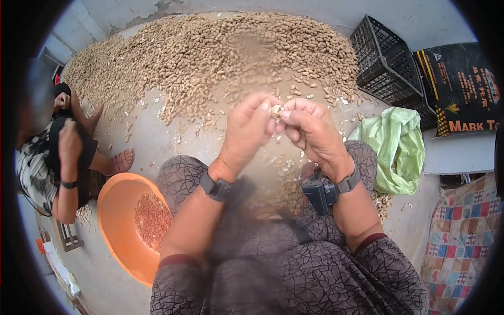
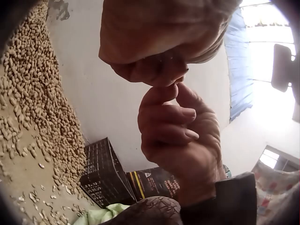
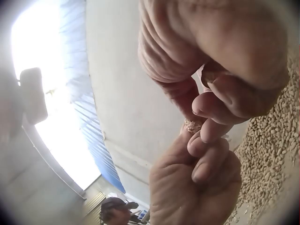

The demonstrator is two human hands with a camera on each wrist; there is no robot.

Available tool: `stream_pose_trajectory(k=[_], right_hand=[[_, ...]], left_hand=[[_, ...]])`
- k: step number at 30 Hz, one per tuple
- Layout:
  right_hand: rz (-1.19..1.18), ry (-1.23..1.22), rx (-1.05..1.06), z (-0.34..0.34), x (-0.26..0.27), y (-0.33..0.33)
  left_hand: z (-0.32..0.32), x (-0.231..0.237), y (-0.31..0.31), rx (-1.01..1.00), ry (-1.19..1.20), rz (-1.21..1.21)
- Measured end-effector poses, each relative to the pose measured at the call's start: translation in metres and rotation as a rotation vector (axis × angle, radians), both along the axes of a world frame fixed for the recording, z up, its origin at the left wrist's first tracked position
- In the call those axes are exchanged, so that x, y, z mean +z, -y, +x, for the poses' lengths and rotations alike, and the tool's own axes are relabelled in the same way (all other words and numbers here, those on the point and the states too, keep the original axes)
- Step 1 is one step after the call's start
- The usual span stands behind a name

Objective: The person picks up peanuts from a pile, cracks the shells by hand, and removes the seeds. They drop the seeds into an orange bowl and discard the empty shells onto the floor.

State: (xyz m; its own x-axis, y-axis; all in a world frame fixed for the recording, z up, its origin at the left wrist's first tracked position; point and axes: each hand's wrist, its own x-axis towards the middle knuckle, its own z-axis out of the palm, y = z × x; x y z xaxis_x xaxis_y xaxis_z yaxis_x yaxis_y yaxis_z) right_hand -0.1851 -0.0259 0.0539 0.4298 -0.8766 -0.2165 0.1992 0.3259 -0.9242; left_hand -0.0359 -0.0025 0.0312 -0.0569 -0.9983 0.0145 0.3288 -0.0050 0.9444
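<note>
In the head view, my left hand [image 1: 242,128] and right hand [image 1: 318,131] meet fingertip to fingertip over my lap. A cracked peanut [image 1: 276,109] sits between them, its pale shell pinched by the left thumb and fingers on one side and by the right thumb and fingers on the other. From the right wrist, a ragged bit of peanut shell [image 3: 191,125] shows between the touching fingertips. The left wrist view has the left hand [image 2: 164,37] above the right hand [image 2: 180,131], and the peanut there is hidden behind fingers.
A broad peanut pile [image 1: 210,58] lies along the wall. An orange basin [image 1: 115,210] holding red kernels stands at left, beside another seated person [image 1: 65,152]. At right are a green bag [image 1: 378,131], a black crate [image 1: 380,58] and a black sack [image 1: 457,79]. Shell bits litter the floor.
</note>
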Motion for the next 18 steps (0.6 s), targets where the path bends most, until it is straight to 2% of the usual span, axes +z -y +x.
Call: stream_pose_trajectory(k=[1, 3, 7, 9, 10, 12, 15, 18], right_hand=[[0.000, 0.000, 0.001, 0.001, 0.000, 0.000], [-0.027, -0.049, 0.012, 0.002, 0.001, 0.000], [-0.020, -0.088, 0.033, -0.002, -0.003, 0.003], [0.064, 0.019, 0.083, -0.002, -0.005, 0.005], [0.070, 0.019, 0.077, -0.002, -0.005, 0.005], [0.297, 0.096, 0.171, -0.004, -0.003, 0.006], [0.352, 0.054, 0.193, -0.003, -0.008, 0.007], [0.382, 0.013, 0.164, -0.001, -0.008, 0.003]], left_hand=[[0.001, 0.002, -0.001, 0.001, 0.000, 0.000], [0.002, 0.008, -0.004, -0.004, 0.162, -0.036], [-0.004, 0.000, -0.004, 0.035, 0.223, -0.160], [-0.001, -0.002, -0.005, 0.019, 0.375, -0.231], [-0.003, -0.003, -0.006, 0.012, 0.374, -0.225], [-0.006, -0.006, -0.009, 0.041, 0.427, -0.247], [-0.010, -0.010, -0.012, 0.109, 0.524, -0.295], [-0.015, -0.007, -0.017, 0.130, 0.469, -0.238]])
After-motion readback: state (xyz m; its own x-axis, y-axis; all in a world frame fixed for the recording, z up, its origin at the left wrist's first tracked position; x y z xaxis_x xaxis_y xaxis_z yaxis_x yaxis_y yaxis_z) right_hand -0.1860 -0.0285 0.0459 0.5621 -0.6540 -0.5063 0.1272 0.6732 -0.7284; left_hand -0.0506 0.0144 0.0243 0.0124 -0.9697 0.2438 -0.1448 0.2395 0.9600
